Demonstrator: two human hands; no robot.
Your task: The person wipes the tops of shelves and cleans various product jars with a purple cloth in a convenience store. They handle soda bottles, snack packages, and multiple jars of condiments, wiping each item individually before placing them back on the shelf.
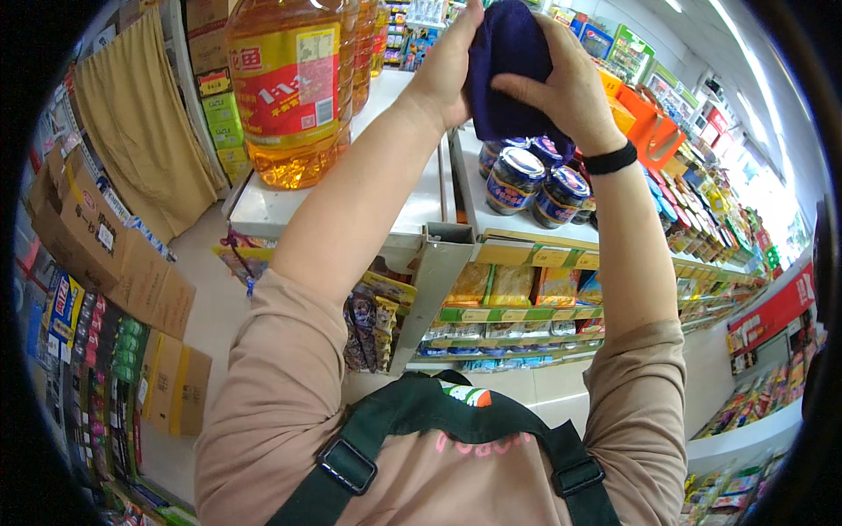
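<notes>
Both of my hands grip a dark purple cloth (pixel 510 52) in front of me, above the shelf top. My left hand (pixel 450 75) holds its left side, with the fingers partly hidden behind it. On the right side, my right hand (pixel 569 82) lays its thumb across the front of the cloth. Whether something is wrapped inside cannot be seen. Just below the cloth stand several dark glass jars with blue-and-white lids, one nearest jar (pixel 514 181) in front. A large plastic bottle of golden cooking oil (pixel 289 92) stands left of my left forearm.
The white shelf top (pixel 401 197) ends at a square metal post (pixel 441 263). Bagged goods (pixel 510 286) fill the lower shelves. More lidded jars (pixel 691 217) line the right side, near an orange gift bag (pixel 648 121). Cardboard boxes (pixel 85 217) and a tan curtain (pixel 141 131) are on the left.
</notes>
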